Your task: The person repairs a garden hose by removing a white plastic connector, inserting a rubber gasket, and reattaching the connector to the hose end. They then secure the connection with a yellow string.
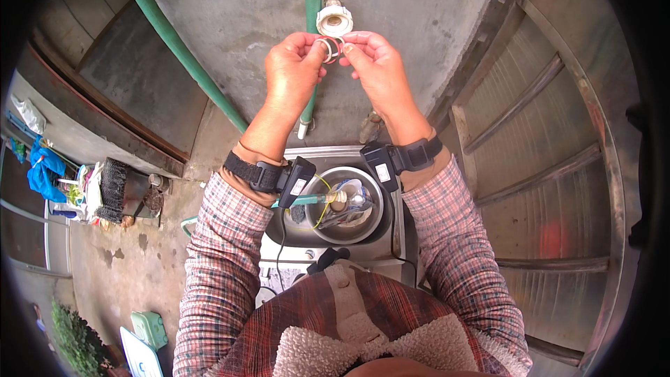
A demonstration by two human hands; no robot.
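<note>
Up in front of the grey wall, my left hand point(292, 73) and my right hand point(380, 70) pinch a small ring-shaped piece point(331, 49) between thumbs and fingers. It shows dark, white and red parts, and its exact kind is unclear. My left fingers grip one side and my right fingertips close on the other edge. Just above it, a round white plastic fitting point(334, 22) with an opening sticks out from the wall. A green hose point(312, 0) hangs down behind my left hand.
Below my forearms is a steel sink point(335, 151) with a metal bowl point(380, 218) in it, holding a hose end and plastic-wrapped items. A thick green hose point(171, 38) runs diagonally at left. A brush point(113, 192) and bags stand far left; a ribbed panel point(537, 146) lines the right.
</note>
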